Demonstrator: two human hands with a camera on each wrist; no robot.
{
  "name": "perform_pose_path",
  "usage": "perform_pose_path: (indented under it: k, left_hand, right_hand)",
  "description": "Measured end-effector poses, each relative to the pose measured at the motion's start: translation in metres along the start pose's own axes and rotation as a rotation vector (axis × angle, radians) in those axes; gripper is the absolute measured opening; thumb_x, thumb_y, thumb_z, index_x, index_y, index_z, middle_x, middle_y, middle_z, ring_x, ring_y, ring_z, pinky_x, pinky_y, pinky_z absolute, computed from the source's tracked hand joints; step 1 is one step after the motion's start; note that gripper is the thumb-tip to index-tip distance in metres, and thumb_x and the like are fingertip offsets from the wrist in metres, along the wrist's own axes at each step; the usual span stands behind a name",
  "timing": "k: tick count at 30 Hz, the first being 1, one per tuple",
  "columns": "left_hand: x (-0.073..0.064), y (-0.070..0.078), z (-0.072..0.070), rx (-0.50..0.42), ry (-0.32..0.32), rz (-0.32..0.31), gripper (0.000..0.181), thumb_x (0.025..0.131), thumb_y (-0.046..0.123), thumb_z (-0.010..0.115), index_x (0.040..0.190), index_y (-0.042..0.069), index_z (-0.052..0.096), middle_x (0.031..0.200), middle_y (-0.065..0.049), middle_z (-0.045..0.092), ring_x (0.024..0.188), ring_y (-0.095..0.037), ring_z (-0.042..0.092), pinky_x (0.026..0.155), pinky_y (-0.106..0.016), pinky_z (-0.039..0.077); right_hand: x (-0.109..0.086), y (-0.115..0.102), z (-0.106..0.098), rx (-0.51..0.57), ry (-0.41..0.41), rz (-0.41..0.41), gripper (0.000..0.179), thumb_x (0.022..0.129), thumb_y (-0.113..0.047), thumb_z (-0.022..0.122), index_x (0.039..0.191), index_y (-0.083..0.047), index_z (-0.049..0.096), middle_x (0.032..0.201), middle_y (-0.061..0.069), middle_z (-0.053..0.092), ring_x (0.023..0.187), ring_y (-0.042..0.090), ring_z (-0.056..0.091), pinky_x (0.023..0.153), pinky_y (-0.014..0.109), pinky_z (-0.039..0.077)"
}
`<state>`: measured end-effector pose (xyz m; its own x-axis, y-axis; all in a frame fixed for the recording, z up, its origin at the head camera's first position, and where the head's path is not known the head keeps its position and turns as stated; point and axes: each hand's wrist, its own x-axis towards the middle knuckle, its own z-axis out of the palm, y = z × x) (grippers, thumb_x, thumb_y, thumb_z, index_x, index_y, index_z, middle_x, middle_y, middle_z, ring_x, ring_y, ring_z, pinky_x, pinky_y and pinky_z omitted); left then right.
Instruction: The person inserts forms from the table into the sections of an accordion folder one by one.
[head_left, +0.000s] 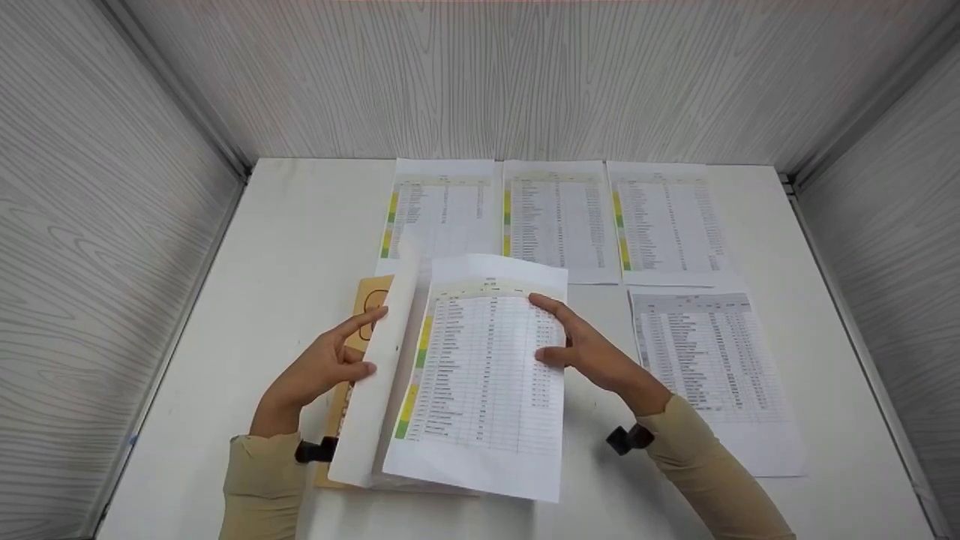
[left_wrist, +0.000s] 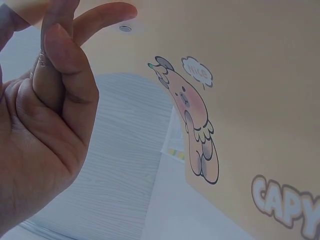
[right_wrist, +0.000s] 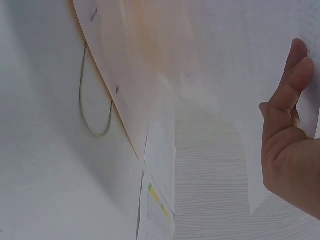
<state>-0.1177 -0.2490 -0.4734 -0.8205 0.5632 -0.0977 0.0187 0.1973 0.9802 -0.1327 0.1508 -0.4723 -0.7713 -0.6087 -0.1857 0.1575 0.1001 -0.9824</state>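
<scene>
Grey wood-grained walls [head_left: 510, 82] enclosed a white table [head_left: 202, 360]. Head view: a tan folder [head_left: 367, 289] lay near the person with its flap [head_left: 375, 390] raised, white side showing. Beside it, a printed sheet [head_left: 487, 360] was held over the near middle of the table. Left hand [head_left: 319, 375] held the flap, index finger and thumb apart on its white side. Right hand [head_left: 604, 356] gripped the sheet's right edge, thumb and index finger spread on the print. Three pages [head_left: 560, 217] lay in a row behind; a list [head_left: 712, 360] lay to the right.

Left wrist view: a fingertip met the tan side near a snap [left_wrist: 125, 28], with a bear [left_wrist: 192, 105] printed beyond. Finger pressure could not be told.

Right wrist view: the sheet stood lifted at the fingers; a cord [right_wrist: 80, 95] looped from the folder's edge.

Step in hand was judged to be handling the sheet at the folder. A next move appeared to call for a steady flap and a level, uncreased sheet.
</scene>
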Motion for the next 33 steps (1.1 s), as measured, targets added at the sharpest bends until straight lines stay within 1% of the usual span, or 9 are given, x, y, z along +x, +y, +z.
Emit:
perform_pose_path:
  k: [4, 7, 10, 12, 14, 20, 23, 28, 33]
  left_hand:
    - [0.001, 0.0, 0.0, -0.013, -0.009, 0.005, 0.078, 0.088, -0.001, 0.061, 0.154, 0.008, 0.021, 0.051, 0.011, 0.033, 0.044, -0.004, 0.028, 0.046, -0.02, 0.033]
    - [0.001, 0.0, 0.0, -0.05, -0.033, 0.006, 0.078, 0.089, -0.001, 0.061, 0.154, 0.008, 0.019, 0.055, 0.009, 0.05, 0.047, -0.003, 0.044, 0.054, -0.019, 0.045]
    - [0.002, 0.0, -0.001, -0.091, -0.056, 0.003, 0.079, 0.089, -0.003, 0.06, 0.155, 0.009, 0.017, 0.079, -0.007, 0.071, 0.06, -0.009, 0.064, 0.064, -0.024, 0.055]
    - [0.002, 0.0, -0.002, -0.113, -0.063, -0.003, 0.08, 0.089, -0.003, 0.059, 0.155, 0.011, 0.017, 0.1, -0.019, 0.072, 0.071, -0.015, 0.07, 0.068, -0.029, 0.057]
    - [0.002, 0.0, -0.002, -0.129, -0.067, -0.014, 0.08, 0.089, -0.003, 0.059, 0.155, 0.012, 0.017, 0.109, -0.024, 0.068, 0.075, -0.017, 0.071, 0.069, -0.03, 0.057]
    - [0.001, 0.001, -0.001, -0.149, -0.078, -0.012, 0.081, 0.089, -0.002, 0.06, 0.155, 0.008, 0.015, 0.093, -0.01, 0.074, 0.068, -0.013, 0.069, 0.067, -0.027, 0.057]
    - [0.001, 0.0, 0.0, -0.151, -0.081, -0.006, 0.08, 0.089, -0.002, 0.06, 0.155, 0.008, 0.015, 0.091, -0.007, 0.074, 0.067, -0.013, 0.069, 0.067, -0.028, 0.057]
    - [0.002, 0.0, 0.0, -0.137, -0.075, -0.009, 0.079, 0.089, -0.002, 0.06, 0.155, 0.009, 0.016, 0.087, -0.005, 0.074, 0.064, -0.012, 0.068, 0.066, -0.027, 0.057]
    - [0.003, -0.001, 0.0, -0.128, -0.081, 0.0, 0.08, 0.089, -0.002, 0.059, 0.155, 0.008, 0.016, 0.077, 0.0, 0.072, 0.059, -0.008, 0.063, 0.064, -0.024, 0.055]
  right_hand:
    - [0.002, 0.0, 0.002, 0.008, -0.012, -0.007, 0.081, 0.089, 0.0, 0.055, 0.155, -0.024, 0.015, 0.143, 0.016, 0.041, 0.102, 0.024, 0.064, 0.079, 0.034, 0.056]
    - [0.007, 0.001, 0.004, 0.014, -0.003, 0.015, 0.081, 0.089, -0.001, 0.056, 0.155, -0.026, 0.015, 0.143, 0.015, 0.041, 0.103, 0.024, 0.064, 0.08, 0.034, 0.055]
    - [0.014, 0.003, 0.007, 0.015, 0.005, 0.034, 0.082, 0.089, -0.002, 0.057, 0.155, -0.025, 0.015, 0.143, 0.015, 0.041, 0.103, 0.024, 0.063, 0.08, 0.034, 0.055]
    - [0.02, 0.005, 0.009, 0.017, 0.008, 0.038, 0.081, 0.089, -0.003, 0.057, 0.155, -0.023, 0.014, 0.142, 0.017, 0.042, 0.103, 0.024, 0.064, 0.079, 0.034, 0.055]
    - [0.026, 0.007, 0.012, 0.017, 0.015, 0.039, 0.081, 0.089, -0.003, 0.057, 0.155, -0.021, 0.013, 0.141, 0.018, 0.044, 0.1, 0.023, 0.064, 0.076, 0.033, 0.055]
    - [0.039, 0.015, 0.023, 0.025, 0.033, 0.041, 0.079, 0.091, -0.005, 0.058, 0.154, -0.019, 0.013, 0.136, 0.021, 0.05, 0.095, 0.021, 0.067, 0.068, 0.03, 0.054]
    - [0.039, 0.017, 0.027, 0.031, 0.039, 0.047, 0.077, 0.093, -0.01, 0.06, 0.154, -0.021, 0.014, 0.133, 0.02, 0.052, 0.094, 0.021, 0.068, 0.067, 0.03, 0.054]
    - [0.029, 0.016, 0.029, 0.025, 0.048, 0.084, 0.076, 0.092, -0.02, 0.063, 0.153, -0.023, 0.019, 0.122, 0.018, 0.061, 0.08, 0.018, 0.068, 0.058, 0.028, 0.049]
    - [0.017, 0.011, 0.03, 0.017, -0.005, 0.135, 0.074, 0.092, -0.018, 0.062, 0.153, -0.017, 0.022, 0.109, 0.017, 0.069, 0.059, 0.013, 0.065, 0.053, 0.025, 0.048]
